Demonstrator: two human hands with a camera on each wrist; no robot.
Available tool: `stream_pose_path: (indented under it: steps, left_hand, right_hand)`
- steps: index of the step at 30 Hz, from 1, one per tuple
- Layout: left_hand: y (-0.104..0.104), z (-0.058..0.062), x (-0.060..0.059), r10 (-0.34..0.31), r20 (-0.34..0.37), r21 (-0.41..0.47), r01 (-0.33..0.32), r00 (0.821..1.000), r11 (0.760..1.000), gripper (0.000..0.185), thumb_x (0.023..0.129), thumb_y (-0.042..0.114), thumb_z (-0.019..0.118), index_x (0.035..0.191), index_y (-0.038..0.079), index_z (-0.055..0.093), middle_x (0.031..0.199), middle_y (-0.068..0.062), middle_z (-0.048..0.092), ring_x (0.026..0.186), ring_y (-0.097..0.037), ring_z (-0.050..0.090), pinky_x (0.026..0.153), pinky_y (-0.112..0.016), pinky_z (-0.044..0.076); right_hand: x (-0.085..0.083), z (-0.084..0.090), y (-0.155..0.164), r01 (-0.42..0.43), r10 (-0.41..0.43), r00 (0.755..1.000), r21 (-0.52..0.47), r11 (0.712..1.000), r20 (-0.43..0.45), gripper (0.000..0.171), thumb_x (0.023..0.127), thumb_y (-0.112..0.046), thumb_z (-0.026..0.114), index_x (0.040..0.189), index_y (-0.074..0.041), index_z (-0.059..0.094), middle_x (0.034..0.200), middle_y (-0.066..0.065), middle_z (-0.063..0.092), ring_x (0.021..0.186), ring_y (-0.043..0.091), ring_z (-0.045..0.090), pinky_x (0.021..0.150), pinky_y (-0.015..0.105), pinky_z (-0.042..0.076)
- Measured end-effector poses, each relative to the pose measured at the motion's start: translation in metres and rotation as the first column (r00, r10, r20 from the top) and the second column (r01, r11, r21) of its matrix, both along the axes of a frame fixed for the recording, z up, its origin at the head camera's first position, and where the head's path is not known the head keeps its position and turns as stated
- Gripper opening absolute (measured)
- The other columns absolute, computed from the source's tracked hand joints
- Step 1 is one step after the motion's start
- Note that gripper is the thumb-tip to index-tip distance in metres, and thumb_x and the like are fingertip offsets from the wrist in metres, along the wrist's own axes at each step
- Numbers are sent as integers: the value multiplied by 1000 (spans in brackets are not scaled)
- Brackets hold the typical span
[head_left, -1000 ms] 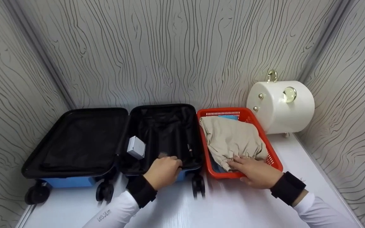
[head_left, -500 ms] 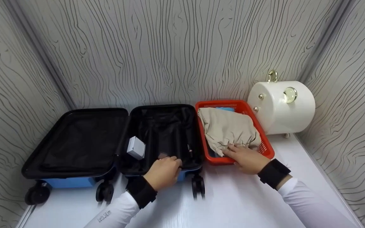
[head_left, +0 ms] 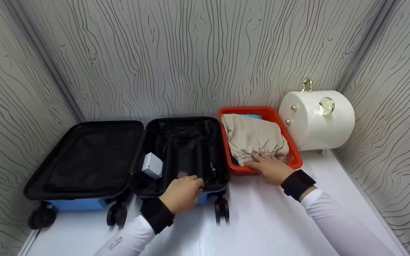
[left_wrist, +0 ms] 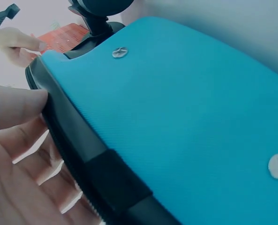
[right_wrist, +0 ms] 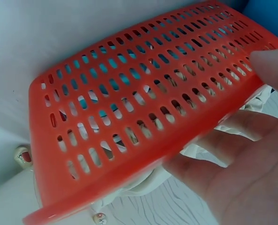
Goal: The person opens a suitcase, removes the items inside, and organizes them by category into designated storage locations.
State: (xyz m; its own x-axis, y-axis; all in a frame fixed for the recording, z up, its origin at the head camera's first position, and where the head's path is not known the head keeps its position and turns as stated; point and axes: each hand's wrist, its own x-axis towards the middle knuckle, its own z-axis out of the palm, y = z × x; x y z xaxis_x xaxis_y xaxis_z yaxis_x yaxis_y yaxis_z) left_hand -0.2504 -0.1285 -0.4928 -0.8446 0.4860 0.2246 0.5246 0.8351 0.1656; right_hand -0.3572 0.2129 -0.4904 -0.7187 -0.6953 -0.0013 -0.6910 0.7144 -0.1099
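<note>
A blue suitcase with black lining (head_left: 187, 153) lies opened flat. My left hand (head_left: 182, 193) holds the front rim of its right half; in the left wrist view the thumb lies against the rim's outer side beside the blue shell (left_wrist: 167, 108), fingers behind it. My right hand (head_left: 272, 170) lies over the front rim of a red plastic basket (head_left: 247, 109), its thumb on the outer wall and its other fingers reaching inside. Folded beige cloth (head_left: 253, 135) with a gathered edge fills the basket under those fingertips. A small white box (head_left: 152, 165) sits tilted inside the suitcase.
Right of the basket stands a white drum-shaped case (head_left: 327, 131) with gold fittings. Black suitcase wheels (head_left: 222, 209) stick out at the front. A wood-grain patterned wall (head_left: 176, 64) closes off the back, with walls at both sides. Something light blue (head_left: 253, 116) shows behind the cloth.
The red basket has slid away from me toward the back wall, with the right hand moving along on its front rim. The left hand and suitcase have stayed put.
</note>
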Motion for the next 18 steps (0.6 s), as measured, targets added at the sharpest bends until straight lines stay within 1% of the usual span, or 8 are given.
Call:
stream_pose_path:
  steps: [6,9,11,13,15,16,18]
  left_hand:
    - [-1,-1,1,-9,-22,12,9,1000,1000,8,101,15,72,93,13,72,85,-1,68,79,-23,71,64,-42,59]
    - [-2,-1,1,-10,-27,20,10,1000,1000,9,101,15,73,92,14,71,85,-1,68,79,-23,71,64,-42,59]
    - [-3,-2,1,-17,-25,28,18,1000,999,8,101,14,73,93,14,72,86,-1,68,79,-23,71,64,-41,59]
    - [-3,-3,1,-25,-25,35,26,999,999,8,101,14,73,94,14,72,86,0,69,79,-22,71,64,-40,59]
    - [-3,-4,1,-33,-25,42,34,999,999,7,101,13,73,94,14,73,86,0,69,79,-21,71,64,-39,59]
    - [-4,-4,1,-35,-23,45,36,999,998,7,101,13,72,94,14,73,87,0,69,79,-21,71,63,-39,59]
    - [-4,-4,0,-36,-22,48,37,999,998,7,101,13,72,95,14,73,87,0,69,79,-21,71,63,-39,58]
  right_hand:
    - [-9,-2,-3,21,-21,1000,3,1000,-6,60,96,5,68,153,-14,62,160,35,50,147,60,46,112,83,38]
    - [-11,-3,-1,16,-16,1000,-14,1000,-7,57,97,0,70,152,-13,63,159,35,51,147,60,48,113,81,39]
    - [-13,0,2,9,-9,1000,-41,999,-14,53,97,-5,73,149,-10,64,157,35,53,145,59,51,115,77,41]
    - [-16,6,8,21,-23,999,-88,996,-26,52,97,-12,77,147,-6,65,154,35,56,142,58,54,115,72,43]
    - [-21,16,15,59,-66,997,-133,989,-48,54,96,-18,79,146,-2,65,151,34,59,140,56,57,115,69,46]
    - [-24,22,20,83,-93,994,-159,984,-58,55,96,-21,79,145,0,65,149,34,60,139,55,57,115,67,46]
    - [-30,37,30,159,-177,982,-208,965,-72,58,97,-24,79,145,2,63,148,33,61,138,54,58,115,67,46]
